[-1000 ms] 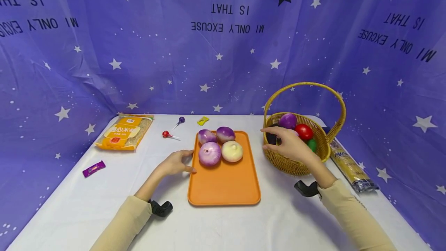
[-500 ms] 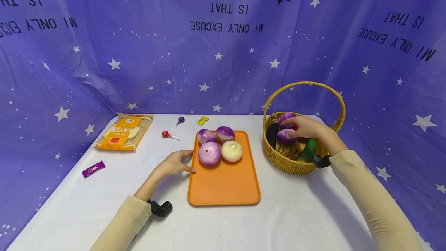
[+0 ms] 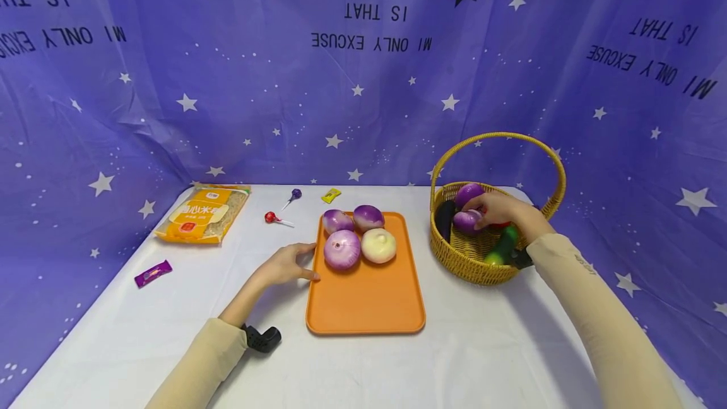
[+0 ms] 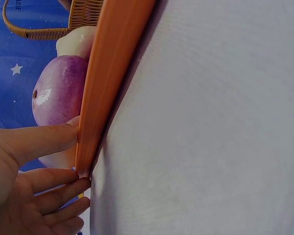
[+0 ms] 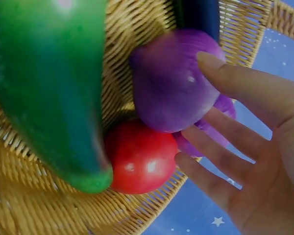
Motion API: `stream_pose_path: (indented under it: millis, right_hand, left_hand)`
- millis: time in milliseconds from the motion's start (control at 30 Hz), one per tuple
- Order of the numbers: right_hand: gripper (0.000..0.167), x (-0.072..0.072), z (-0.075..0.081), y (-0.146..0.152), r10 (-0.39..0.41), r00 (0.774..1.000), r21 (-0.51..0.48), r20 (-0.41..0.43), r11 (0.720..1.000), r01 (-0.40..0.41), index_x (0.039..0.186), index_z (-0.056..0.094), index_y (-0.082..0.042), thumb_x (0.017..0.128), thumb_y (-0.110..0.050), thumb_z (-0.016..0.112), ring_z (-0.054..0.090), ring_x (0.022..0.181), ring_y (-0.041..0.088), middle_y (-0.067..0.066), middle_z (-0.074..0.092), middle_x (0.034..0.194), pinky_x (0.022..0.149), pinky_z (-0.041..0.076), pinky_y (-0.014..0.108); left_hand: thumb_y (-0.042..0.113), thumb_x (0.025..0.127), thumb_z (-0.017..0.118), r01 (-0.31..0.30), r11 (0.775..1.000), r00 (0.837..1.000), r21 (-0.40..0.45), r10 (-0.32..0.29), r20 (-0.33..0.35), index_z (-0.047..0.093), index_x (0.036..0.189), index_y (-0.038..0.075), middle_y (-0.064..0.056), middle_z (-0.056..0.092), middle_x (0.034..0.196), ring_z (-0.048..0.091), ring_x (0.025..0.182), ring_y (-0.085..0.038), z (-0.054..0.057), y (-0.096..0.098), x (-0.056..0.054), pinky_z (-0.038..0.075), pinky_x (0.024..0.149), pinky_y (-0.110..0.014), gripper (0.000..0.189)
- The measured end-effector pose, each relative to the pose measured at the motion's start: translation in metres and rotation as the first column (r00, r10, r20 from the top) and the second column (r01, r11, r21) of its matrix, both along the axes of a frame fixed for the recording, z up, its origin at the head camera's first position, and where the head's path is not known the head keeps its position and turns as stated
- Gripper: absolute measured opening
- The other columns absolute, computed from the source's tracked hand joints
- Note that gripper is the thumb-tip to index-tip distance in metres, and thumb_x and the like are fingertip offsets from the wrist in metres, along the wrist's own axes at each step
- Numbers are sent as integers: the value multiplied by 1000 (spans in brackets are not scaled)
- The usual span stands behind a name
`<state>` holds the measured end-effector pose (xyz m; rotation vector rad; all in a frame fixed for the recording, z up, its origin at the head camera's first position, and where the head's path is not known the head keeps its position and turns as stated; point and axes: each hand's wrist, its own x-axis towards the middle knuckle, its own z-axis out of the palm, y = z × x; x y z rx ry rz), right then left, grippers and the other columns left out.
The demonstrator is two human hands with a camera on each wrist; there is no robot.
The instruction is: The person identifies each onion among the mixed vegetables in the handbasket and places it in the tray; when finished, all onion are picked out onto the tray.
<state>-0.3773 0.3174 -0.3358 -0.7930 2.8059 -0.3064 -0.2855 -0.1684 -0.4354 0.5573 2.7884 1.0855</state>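
My left hand (image 3: 284, 265) rests at the left edge of an orange tray (image 3: 369, 302), thumb and fingertips spread along its rim. On the tray sit a large purple onion (image 3: 342, 250), a pale yellow onion (image 3: 378, 246) and two smaller purple-and-white ones behind them. Inside the wicker basket (image 3: 471, 270), my right hand (image 3: 500, 212) pinches a purple onion (image 5: 179, 81); its thumb lies on one side and its fingers on the other. Around that onion are a red tomato (image 5: 142, 156), a green cucumber (image 3: 502, 246), a dark eggplant (image 3: 445, 219) and another purple onion (image 3: 468, 194).
The basket's tall handle (image 3: 500, 134) arches over its contents. Left of the tray lie an orange bag (image 3: 201, 214), a purple wrapped candy (image 3: 153, 274), a red lollipop (image 3: 271, 217) and a purple lollipop (image 3: 296, 194). A yellow candy (image 3: 331, 195) lies behind the tray.
My right hand has gone from the basket's left front side into the basket, and its fingers have closed around the nearer purple onion. My left hand stays at the tray's edge.
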Motion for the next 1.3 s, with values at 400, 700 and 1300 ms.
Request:
stream_pose_path:
  millis: [400, 700, 1300]
  right_hand:
    - [30, -3, -4, -4, 24, 999, 22, -43, 999, -23, 114, 68, -2, 85, -8, 71, 59, 99, 33, 14, 66, 105, 90, 48, 51]
    - [32, -3, -4, -5, -9, 999, 24, -37, 1000, 10, 115, 68, -3, 84, -9, 73, 59, 98, 33, 13, 66, 104, 90, 49, 50]
    - [37, 12, 10, 2, -24, 992, 1, -122, 1000, 24, 123, 62, -2, 91, -18, 68, 59, 89, 27, 12, 66, 104, 84, 51, 48]
  left_hand:
    - [23, 72, 84, 8, 1000, 1000, -10, -8, -17, 49, 135, -10, -26, 51, 135, 40, 130, -43, -3, 0, 0, 30, 110, -54, 79]
    - [23, 73, 84, 2, 1000, 1000, -15, -2, -10, 49, 135, -9, -25, 51, 136, 40, 131, -43, -1, 0, 0, 29, 110, -54, 79]
    - [24, 72, 84, -3, 1000, 1000, -12, 3, -7, 48, 136, -9, -25, 50, 136, 39, 131, -43, -1, 0, 0, 29, 110, -53, 79]
